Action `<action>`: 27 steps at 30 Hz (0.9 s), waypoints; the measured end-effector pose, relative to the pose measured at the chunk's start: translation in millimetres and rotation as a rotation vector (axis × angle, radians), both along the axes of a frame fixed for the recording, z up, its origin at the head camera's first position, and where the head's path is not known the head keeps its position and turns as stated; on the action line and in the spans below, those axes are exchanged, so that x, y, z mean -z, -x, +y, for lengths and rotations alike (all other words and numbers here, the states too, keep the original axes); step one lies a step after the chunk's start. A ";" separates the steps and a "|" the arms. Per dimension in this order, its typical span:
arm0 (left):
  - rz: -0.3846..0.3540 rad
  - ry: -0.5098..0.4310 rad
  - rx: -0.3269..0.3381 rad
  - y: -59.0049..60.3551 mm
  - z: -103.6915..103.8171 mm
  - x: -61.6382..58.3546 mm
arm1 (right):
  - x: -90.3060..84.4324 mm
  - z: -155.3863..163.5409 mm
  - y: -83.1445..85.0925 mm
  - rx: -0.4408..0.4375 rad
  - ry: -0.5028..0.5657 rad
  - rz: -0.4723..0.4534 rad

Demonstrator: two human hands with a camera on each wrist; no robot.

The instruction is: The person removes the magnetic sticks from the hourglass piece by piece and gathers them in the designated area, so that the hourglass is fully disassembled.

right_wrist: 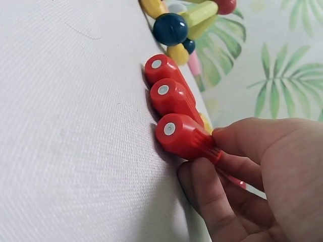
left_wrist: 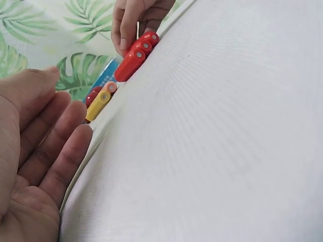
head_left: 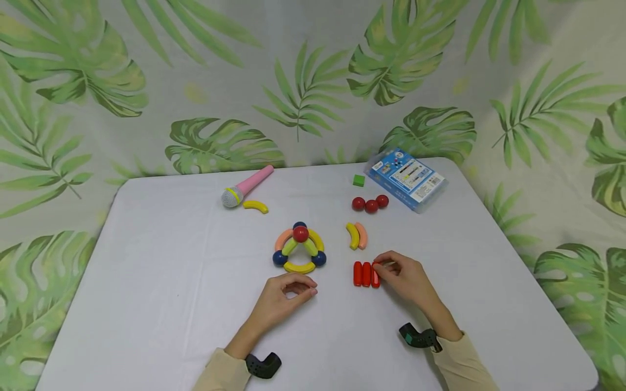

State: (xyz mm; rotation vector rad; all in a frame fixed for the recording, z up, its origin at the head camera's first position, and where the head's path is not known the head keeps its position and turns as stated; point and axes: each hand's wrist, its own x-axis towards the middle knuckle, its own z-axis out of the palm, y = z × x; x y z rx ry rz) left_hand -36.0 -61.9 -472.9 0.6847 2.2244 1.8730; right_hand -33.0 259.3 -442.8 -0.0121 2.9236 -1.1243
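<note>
Dial centred on the held piece; 12 o'clock points away from the person.

Right hand (head_left: pixel 402 277): thumb and fingers pinched on the end red rod (right_wrist: pixel 181 136), which lies lengthwise, 12 to 6. Whether it bears fully on the cloth: cannot tell.

Middle red rod (head_left: pixel 367 275) and outer red rod (head_left: pixel 357 274): at 9, parallel, just beside.

Step in hand, as judged: taking hold of the end red rod. Next move calls for a steady lift, upward or toward 3, sparing the middle red rod a knock.

Left hand (head_left: pixel 281 297): between 8 and 9; thumb and fingers apart, holding nothing.

Ball-and-rod frame (head_left: pixel 300 237): between 9 and 10, near the left hand.

Yellow curved piece (head_left: pixel 352 237), pink curved piece (head_left: pixel 362 235): at 11.

Three red balls (head_left: pixel 371 206): at 12; green block (head_left: pixel 359 180) beyond.

Plastic case (head_left: pixel 406 179): toward 1, by the far edge.

Pink microphone (head_left: pixel 251 183), lone yellow piece (head_left: pixel 256 206): at 10.

White-clothed table (head_left: pixel 494 282): room for moving at 3, up to the side edge; more at 6.
</note>
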 end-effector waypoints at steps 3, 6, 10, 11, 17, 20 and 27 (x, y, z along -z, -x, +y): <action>-0.011 0.004 0.000 0.2 -0.7 -0.5 | -1.3 -1.5 1.2 -0.005 -0.009 0.001; -0.019 0.008 0.001 0.2 -1.2 -0.8 | -1.1 -2.1 2.3 -0.016 -0.019 0.014; -0.013 0.013 -0.001 0.1 -1.7 -1.0 | -1.6 -1.8 3.7 -0.039 -0.035 0.030; -0.011 0.013 -0.003 0.1 -1.8 -1.3 | -2.2 -1.8 4.3 -0.042 -0.041 0.033; 0.033 -0.027 -0.068 1.3 -2.8 -2.8 | -11.2 -0.3 8.0 -0.053 -0.075 0.045; 0.128 -0.077 -0.175 3.7 -5.6 -2.4 | -16.9 -1.0 12.1 -0.061 -0.081 0.071; 0.273 -0.030 -0.507 16.0 -18.0 -1.0 | -33.0 -19.6 25.2 -0.117 -0.076 0.134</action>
